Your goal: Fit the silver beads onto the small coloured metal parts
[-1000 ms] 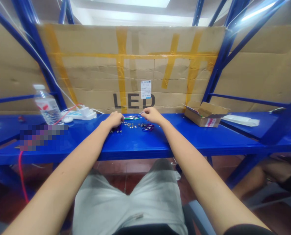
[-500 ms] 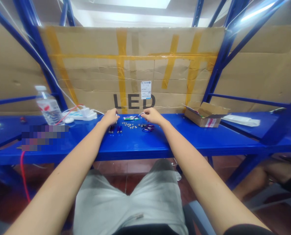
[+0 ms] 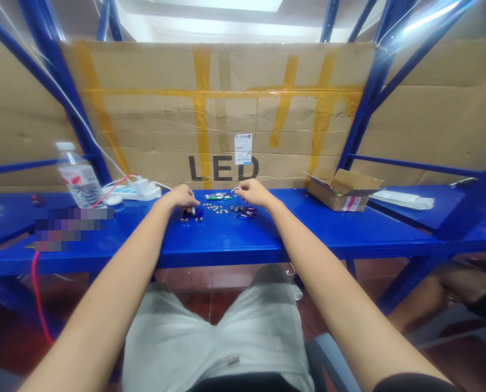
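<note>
My left hand (image 3: 182,197) is low over a row of short dark purple tubes with shiny ends (image 3: 196,216), fingers closed downward. What its fingertips hold, if anything, is too small to tell. My right hand (image 3: 253,192) is pinched above the table, with a small whitish thing (image 3: 237,189) at its fingertips that I cannot identify. Between the hands lie small silvery round pieces (image 3: 215,208) and several green and silver pen-like tubes (image 3: 219,197). Below my right hand sits a small pile of purple, loop-shaped metal pieces (image 3: 247,213).
The blue table (image 3: 226,239) backs onto a cardboard sheet (image 3: 157,130). A water bottle (image 3: 79,179) and a white power strip (image 3: 131,190) are on the left. An open cardboard box (image 3: 343,190) and a white packet (image 3: 404,200) are on the right. Another person's leg (image 3: 423,299) shows at lower right.
My left hand has come down and slightly nearer, its fingers now close to the purple tubes. My right hand has stayed almost in place, still pinched.
</note>
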A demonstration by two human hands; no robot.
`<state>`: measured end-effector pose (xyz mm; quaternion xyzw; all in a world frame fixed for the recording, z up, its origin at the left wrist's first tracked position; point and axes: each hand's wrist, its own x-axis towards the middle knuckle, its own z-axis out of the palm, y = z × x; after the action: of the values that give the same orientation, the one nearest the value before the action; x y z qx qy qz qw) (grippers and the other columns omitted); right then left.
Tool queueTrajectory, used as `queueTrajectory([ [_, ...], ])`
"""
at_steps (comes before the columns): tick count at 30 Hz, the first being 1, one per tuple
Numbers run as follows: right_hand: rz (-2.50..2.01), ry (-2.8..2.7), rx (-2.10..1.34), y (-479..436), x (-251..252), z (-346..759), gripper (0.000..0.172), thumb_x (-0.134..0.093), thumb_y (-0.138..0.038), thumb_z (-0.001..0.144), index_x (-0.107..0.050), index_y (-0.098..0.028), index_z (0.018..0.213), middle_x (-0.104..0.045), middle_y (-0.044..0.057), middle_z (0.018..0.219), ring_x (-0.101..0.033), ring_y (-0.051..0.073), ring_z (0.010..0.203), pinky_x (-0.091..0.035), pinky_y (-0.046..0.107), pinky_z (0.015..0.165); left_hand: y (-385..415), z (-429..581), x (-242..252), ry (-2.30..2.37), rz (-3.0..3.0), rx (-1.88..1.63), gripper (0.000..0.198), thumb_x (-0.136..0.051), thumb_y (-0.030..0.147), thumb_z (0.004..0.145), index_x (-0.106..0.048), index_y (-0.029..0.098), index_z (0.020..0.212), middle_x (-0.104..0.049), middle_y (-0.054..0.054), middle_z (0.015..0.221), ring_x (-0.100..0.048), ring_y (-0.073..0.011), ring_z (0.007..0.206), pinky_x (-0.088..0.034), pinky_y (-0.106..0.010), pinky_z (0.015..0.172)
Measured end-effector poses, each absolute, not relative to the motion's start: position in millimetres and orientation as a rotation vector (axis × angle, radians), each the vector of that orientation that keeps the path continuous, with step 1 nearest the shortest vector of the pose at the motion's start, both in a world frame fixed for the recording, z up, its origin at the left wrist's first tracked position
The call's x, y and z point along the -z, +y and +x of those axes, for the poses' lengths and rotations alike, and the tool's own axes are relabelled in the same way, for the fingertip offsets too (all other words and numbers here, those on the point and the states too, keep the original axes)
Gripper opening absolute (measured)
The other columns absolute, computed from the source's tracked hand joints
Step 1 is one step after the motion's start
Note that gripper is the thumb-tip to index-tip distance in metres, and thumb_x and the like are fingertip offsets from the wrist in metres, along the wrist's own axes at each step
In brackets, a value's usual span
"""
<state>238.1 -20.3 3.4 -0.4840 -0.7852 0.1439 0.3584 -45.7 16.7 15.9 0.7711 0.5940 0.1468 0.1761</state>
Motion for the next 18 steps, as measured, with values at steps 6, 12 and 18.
queueTrajectory([
  [6, -1.256, -2.036, -0.379, -19.6, -3.3, 239.1, 0.025, -0.06, -0.033, 0.09, -0.06, -0.015, 0.072, -0.059, -0.001, 0.062, -0.051, 0.011, 0.06, -0.036, 0.024, 0.061, 16.3, -45.7, -15.8, 1.647, 2.241, -0.395, 0.026, -0.08, 0.037, 0.06, -0.066, 0.019, 0.049, -0.064, -0.002, 0.052, -0.052, -0.0145, 0.049, -0.039, -0.027, 0.052],
  [12, -1.251, -2.023, -0.433, -23.9, -4.6, 236.9, 0.027, -0.061, -0.031, 0.091, -0.057, -0.016, 0.068, -0.058, -0.001, 0.059, -0.052, 0.011, 0.055, -0.037, 0.023, 0.056, 16.6, -40.5, -13.0, 1.722, 2.29, -0.711, 0.018, -0.078, 0.033, 0.065, -0.071, 0.019, 0.057, -0.07, -0.005, 0.065, -0.063, -0.0208, 0.064, -0.045, -0.029, 0.061],
  [18, -1.124, -1.991, -0.722, -30.7, -7.0, 229.4, 0.025, -0.063, -0.023, 0.091, -0.058, -0.015, 0.068, -0.057, -0.001, 0.055, -0.053, 0.01, 0.05, -0.042, 0.022, 0.051, 6.6, -0.5, 1.2, 0.96, 2.32, -1.152, 0.04, -0.079, 0.04, 0.071, -0.071, 0.016, 0.102, -0.076, -0.01, 0.099, -0.07, -0.0227, 0.091, -0.054, -0.037, 0.086],
])
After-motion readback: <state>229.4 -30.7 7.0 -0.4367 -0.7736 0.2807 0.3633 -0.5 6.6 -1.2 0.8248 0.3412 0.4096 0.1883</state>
